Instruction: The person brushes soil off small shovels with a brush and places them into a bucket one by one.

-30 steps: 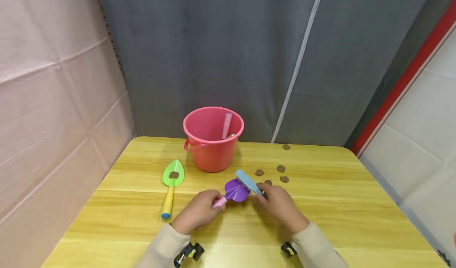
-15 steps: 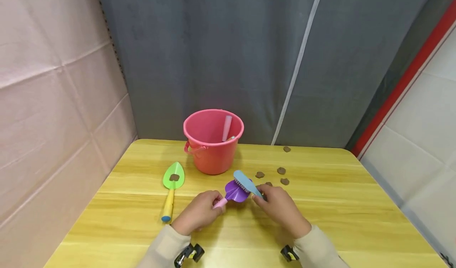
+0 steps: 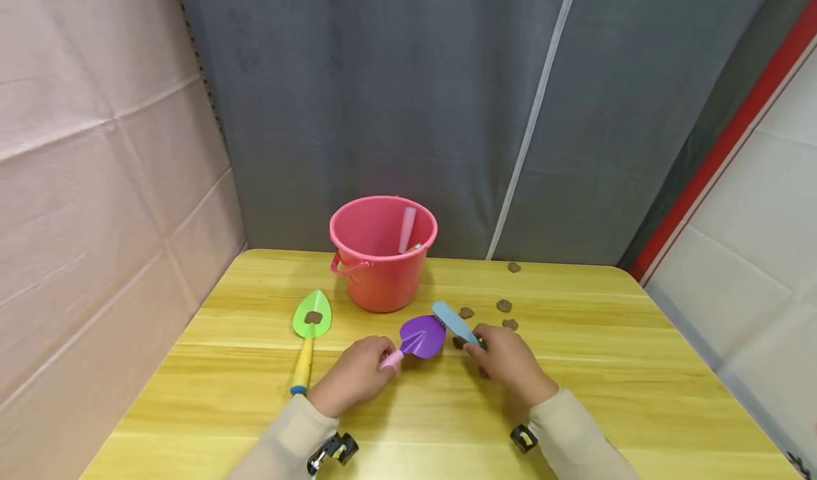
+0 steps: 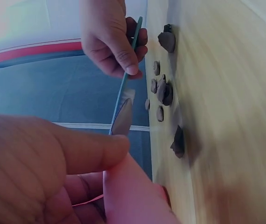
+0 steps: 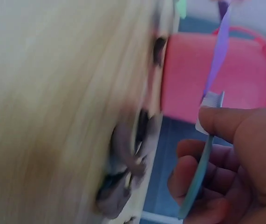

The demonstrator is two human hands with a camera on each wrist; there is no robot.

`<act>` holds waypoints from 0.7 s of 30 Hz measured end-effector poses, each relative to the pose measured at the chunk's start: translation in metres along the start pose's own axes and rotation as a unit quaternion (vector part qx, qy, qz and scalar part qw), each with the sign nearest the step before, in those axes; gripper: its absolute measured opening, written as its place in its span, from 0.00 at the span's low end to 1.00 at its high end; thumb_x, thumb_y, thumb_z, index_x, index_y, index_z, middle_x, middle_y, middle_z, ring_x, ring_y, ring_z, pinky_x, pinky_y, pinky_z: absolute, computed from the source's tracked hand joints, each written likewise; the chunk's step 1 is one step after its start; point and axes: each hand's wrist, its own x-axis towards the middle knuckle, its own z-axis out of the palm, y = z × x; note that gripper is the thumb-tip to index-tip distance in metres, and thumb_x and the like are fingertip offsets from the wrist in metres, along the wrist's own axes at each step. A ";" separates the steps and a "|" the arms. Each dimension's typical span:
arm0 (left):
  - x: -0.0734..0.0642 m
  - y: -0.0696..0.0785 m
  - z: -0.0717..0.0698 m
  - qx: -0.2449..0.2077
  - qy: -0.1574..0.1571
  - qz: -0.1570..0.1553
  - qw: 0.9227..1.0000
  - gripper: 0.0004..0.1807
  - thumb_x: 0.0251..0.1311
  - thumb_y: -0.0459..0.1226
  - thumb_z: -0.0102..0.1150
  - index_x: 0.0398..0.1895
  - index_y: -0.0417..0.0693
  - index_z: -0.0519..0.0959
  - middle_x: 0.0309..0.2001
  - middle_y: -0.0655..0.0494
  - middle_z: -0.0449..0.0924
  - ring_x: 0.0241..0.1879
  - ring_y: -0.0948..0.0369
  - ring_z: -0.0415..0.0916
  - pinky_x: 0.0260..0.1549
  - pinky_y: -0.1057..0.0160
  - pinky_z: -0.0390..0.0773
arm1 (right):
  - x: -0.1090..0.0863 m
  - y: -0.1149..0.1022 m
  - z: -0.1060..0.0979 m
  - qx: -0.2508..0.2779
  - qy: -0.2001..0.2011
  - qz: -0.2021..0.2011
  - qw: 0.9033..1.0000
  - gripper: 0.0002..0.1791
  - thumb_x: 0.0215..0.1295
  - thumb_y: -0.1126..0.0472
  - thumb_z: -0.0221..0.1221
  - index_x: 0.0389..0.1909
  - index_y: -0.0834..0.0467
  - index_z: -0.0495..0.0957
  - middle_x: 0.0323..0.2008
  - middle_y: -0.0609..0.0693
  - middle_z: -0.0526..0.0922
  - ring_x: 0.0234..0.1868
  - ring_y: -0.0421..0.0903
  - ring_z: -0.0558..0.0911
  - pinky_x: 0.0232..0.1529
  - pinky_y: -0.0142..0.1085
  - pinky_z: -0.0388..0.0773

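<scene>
In the head view my left hand grips the pink handle of a small toy shovel with a purple blade. My right hand pinches a light blue brush, its bristles at the right edge of the blade. Both tools are held above the tabletop, as the left wrist view shows, where the pink handle lies under my thumb. Several flat brown pieces lie below and beyond the brush, one just past its head. In the right wrist view, thumb and curled fingers hold the brush.
A red bucket stands behind the hands, with a pink handle sticking up inside. To the left lies a green toy shovel with a yellow handle, bearing a brown piece. Grey curtain hangs behind the table.
The brush has moved right from over the purple blade to its edge. The shovel has shifted slightly left and away. Brown pieces now show under the brush and right hand.
</scene>
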 end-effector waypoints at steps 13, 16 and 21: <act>0.008 0.007 -0.004 -0.008 -0.008 0.009 1.000 0.04 0.59 0.31 0.63 0.36 0.43 0.79 0.29 0.56 0.73 0.29 0.60 0.69 0.30 0.61 0.72 | -0.013 -0.037 -0.002 -0.027 0.024 -0.103 0.994 0.13 0.62 0.57 0.68 0.26 0.51 0.72 0.17 0.39 0.63 0.20 0.37 0.63 0.21 0.31 0.61; 0.009 0.011 -0.006 -0.008 -0.004 0.011 1.000 0.04 0.59 0.31 0.63 0.36 0.43 0.79 0.30 0.56 0.74 0.29 0.60 0.70 0.30 0.60 0.72 | -0.013 -0.039 -0.002 -0.031 0.027 -0.099 0.994 0.14 0.61 0.58 0.68 0.26 0.51 0.71 0.17 0.40 0.62 0.20 0.37 0.63 0.21 0.31 0.60; 0.009 0.014 -0.009 -0.011 -0.007 -0.002 1.000 0.04 0.60 0.31 0.64 0.36 0.43 0.79 0.30 0.56 0.73 0.29 0.59 0.70 0.29 0.60 0.73 | -0.002 -0.017 0.000 0.010 0.013 -0.045 0.999 0.12 0.64 0.59 0.66 0.26 0.53 0.73 0.16 0.41 0.66 0.16 0.37 0.63 0.18 0.30 0.59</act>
